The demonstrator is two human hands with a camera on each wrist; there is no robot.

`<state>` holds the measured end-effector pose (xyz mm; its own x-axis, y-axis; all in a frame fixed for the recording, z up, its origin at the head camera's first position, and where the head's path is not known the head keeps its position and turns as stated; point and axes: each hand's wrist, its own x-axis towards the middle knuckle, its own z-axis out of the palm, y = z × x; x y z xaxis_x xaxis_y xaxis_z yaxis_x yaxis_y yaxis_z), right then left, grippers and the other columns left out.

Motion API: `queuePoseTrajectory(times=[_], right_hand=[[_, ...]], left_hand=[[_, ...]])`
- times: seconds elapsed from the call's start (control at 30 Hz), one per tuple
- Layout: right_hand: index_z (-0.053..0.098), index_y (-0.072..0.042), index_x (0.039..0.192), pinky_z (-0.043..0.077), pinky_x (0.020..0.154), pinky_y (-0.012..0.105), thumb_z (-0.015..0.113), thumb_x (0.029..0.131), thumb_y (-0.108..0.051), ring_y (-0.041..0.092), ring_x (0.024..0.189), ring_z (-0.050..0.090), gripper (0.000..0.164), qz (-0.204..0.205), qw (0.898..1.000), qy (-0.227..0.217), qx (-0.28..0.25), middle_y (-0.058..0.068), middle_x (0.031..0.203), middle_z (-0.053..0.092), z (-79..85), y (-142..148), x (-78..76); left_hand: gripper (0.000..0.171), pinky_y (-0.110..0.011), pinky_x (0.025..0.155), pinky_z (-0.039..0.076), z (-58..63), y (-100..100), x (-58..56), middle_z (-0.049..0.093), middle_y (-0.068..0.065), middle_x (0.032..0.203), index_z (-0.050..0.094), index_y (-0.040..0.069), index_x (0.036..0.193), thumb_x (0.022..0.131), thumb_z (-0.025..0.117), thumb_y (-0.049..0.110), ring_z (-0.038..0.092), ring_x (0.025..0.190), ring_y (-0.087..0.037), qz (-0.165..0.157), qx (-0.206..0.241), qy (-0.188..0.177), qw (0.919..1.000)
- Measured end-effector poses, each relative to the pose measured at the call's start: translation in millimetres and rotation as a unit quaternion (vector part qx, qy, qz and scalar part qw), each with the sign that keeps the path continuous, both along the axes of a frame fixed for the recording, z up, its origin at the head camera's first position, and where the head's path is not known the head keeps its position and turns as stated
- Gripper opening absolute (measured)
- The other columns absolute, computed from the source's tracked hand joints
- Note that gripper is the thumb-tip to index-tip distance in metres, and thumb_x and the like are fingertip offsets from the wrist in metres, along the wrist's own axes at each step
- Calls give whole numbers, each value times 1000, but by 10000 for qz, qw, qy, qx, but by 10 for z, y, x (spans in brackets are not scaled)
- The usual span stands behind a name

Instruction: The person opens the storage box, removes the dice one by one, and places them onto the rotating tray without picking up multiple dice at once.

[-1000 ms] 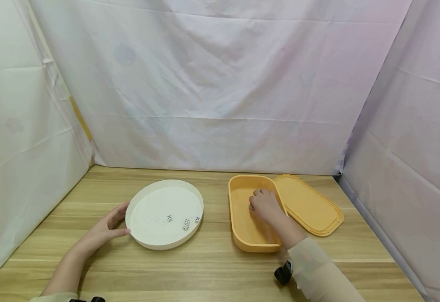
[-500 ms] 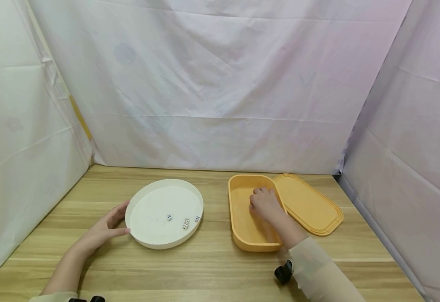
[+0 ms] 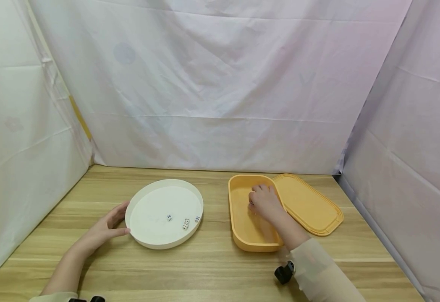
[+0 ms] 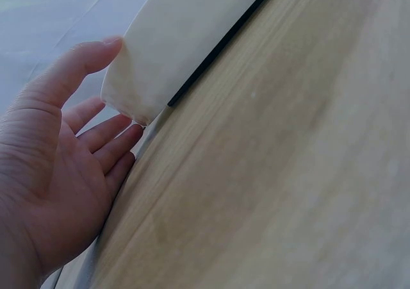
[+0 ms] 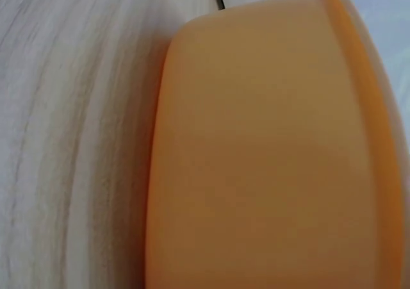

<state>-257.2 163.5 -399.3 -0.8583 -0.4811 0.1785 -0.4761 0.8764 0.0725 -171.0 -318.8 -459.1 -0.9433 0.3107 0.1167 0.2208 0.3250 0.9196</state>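
Note:
A round white tray (image 3: pixel 159 214) lies on the left of the table, with several small white dice (image 3: pixel 186 224) toward its right side. My left hand (image 3: pixel 106 228) touches the tray's left edge, thumb at the rim and fingers extended along its side; in the left wrist view the palm of the left hand (image 4: pixel 70 167) faces the tray wall (image 4: pixel 173 39). My right hand (image 3: pixel 267 205) reaches into the orange box (image 3: pixel 242 235), fingers curled and pinching a small die (image 3: pixel 251 204), mostly hidden by them. The right wrist view shows only the box's outer wall (image 5: pixel 262 141).
An orange lid (image 3: pixel 310 205) lies on the table against the box's right side. Wooden tabletop (image 3: pixel 212 272) spreads between tray and box and in front of them. White cloth (image 3: pixel 220 84) hangs at the back and on both sides.
My right hand has risen very slightly inside the box, fingers still curled. The left hand, tray and dice have not moved.

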Motion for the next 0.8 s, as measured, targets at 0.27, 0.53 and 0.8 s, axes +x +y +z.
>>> queuePoseTrajectory(times=[0.27, 0.53, 0.8], right_hand=[[67, -17, 77, 34, 92, 59, 77, 82, -23, 34, 113, 48, 13, 170, 9993, 310, -147, 10, 114, 61, 49, -17, 17], [68, -18, 79, 35, 93, 57, 79, 80, -25, 33, 114, 49, 13, 306, 9981, 501, -164, 9, 113, 61, 161, -91, 71], [66, -19, 78, 35, 94, 56, 78, 81, -25, 33, 116, 48, 13, 472, 9974, 513, -209, 9, 118, 60, 270, -219, 131]], left_hand=[[81, -10, 91, 32, -2, 4, 2, 23, -29, 150, 16, 0, 152, 89, 67, 7, 34, 124, 0, 11, 77, -44, 10000], [82, -9, 90, 31, 7, 14, 15, 24, -28, 150, 16, 1, 152, 89, 67, 7, 33, 120, 7, 19, 79, -63, 9999], [82, -9, 91, 31, 2, 10, 8, 23, -28, 150, 15, 0, 152, 88, 67, 7, 34, 120, 8, 17, 114, -46, 9999]])
